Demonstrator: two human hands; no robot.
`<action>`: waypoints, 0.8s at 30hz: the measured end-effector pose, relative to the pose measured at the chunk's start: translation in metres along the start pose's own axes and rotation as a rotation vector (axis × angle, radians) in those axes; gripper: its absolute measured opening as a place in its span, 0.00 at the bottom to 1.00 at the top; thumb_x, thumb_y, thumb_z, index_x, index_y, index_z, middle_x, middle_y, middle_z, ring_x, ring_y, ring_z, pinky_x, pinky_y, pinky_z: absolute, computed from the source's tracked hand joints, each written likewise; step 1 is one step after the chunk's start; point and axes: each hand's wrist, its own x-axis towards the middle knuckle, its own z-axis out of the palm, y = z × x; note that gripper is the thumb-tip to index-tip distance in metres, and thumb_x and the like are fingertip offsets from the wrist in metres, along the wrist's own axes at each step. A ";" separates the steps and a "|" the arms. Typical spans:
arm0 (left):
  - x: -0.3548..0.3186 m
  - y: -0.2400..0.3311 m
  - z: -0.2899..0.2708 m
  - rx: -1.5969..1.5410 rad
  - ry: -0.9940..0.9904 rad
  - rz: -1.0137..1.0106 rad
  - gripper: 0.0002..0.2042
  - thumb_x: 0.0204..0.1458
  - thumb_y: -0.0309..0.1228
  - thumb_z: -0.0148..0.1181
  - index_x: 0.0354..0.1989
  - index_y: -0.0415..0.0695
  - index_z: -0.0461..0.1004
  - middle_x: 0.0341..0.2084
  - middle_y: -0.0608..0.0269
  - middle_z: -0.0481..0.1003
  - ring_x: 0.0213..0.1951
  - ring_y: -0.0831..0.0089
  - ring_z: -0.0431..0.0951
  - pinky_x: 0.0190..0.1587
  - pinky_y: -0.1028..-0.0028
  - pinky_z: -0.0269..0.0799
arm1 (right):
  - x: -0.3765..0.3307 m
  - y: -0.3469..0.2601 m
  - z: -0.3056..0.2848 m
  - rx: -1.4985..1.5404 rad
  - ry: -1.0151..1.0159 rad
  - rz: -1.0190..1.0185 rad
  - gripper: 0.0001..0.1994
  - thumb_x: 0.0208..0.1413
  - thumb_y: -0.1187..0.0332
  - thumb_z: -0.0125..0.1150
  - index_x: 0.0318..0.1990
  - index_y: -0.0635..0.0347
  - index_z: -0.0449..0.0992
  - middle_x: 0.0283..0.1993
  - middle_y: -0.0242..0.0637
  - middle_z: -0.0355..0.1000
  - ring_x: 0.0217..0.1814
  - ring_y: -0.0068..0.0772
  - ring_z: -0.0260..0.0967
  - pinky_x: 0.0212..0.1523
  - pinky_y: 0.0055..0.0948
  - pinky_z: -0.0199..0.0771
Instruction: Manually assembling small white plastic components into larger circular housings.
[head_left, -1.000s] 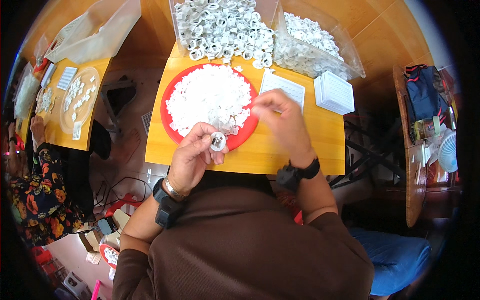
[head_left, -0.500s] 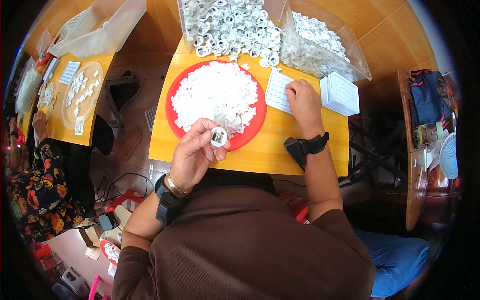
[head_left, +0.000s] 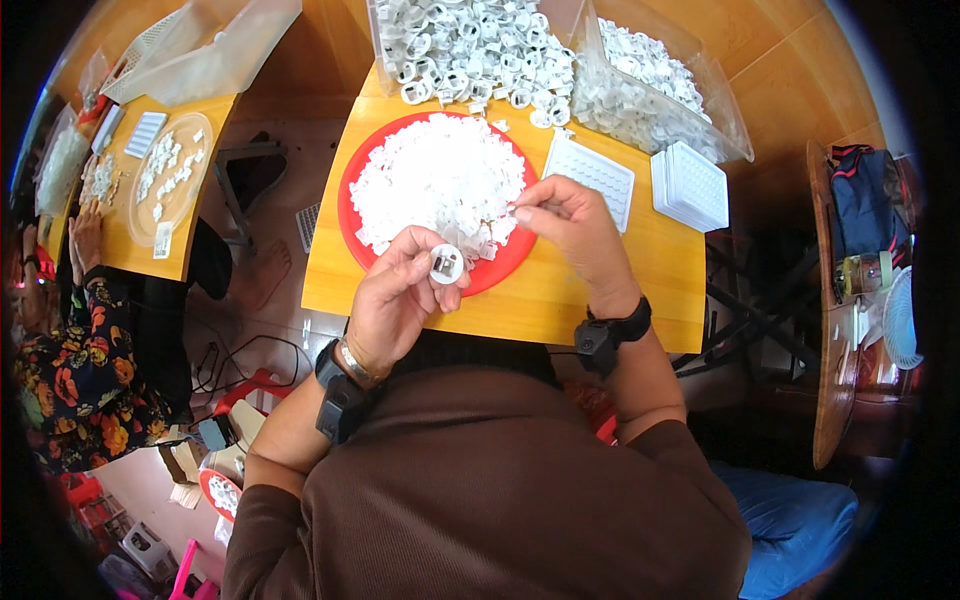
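Note:
Between thumb and fingers, my left hand [head_left: 400, 285] grips a round white plastic part [head_left: 447, 263] with dark openings in its face. It is held over the near edge of a red round tray [head_left: 352, 225], which is heaped with small white plastic pieces [head_left: 430, 180]. My right hand [head_left: 575, 225] is pinched at the tray's right rim, thumb and forefinger pressed together. Whatever lies between those fingertips is too small to make out. Just beyond that hand lies a flat white tray with rows of small hollows [head_left: 610, 185].
A stack of similar white trays [head_left: 690, 195] stands at the table's right. Behind, a clear bin [head_left: 650, 120] and a pile of round white parts [head_left: 480, 50] fill the far edge. At left, a co-worker's hands [head_left: 88, 240] rest by another yellow table [head_left: 180, 260].
My right hand has moved left from the flat white tray to the red tray's rim, beside my left hand. The left hand keeps hold of the round part. The whole view has shifted slightly.

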 end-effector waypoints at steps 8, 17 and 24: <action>0.011 -0.004 -0.002 0.059 0.030 -0.015 0.10 0.60 0.34 0.50 0.43 0.41 0.66 0.33 0.51 0.76 0.30 0.70 0.76 0.37 0.75 0.71 | 0.004 0.003 0.037 0.070 -0.127 0.130 0.03 0.53 0.77 0.60 0.35 0.66 0.75 0.31 0.28 0.74 0.33 0.17 0.70 0.34 0.19 0.71; -0.003 0.037 -0.014 0.000 0.097 0.195 0.10 0.61 0.34 0.48 0.45 0.41 0.65 0.35 0.48 0.76 0.31 0.68 0.75 0.41 0.73 0.71 | -0.002 0.004 0.036 -0.366 -0.004 -0.104 0.04 0.53 0.77 0.62 0.35 0.68 0.77 0.30 0.30 0.74 0.31 0.16 0.69 0.33 0.19 0.69; -0.014 0.033 -0.021 -0.034 0.261 0.208 0.09 0.60 0.32 0.47 0.45 0.41 0.65 0.35 0.50 0.76 0.33 0.68 0.75 0.40 0.72 0.72 | -0.003 -0.002 0.053 -0.706 -0.131 -0.290 0.03 0.50 0.75 0.60 0.32 0.62 0.78 0.29 0.39 0.72 0.30 0.34 0.71 0.32 0.29 0.70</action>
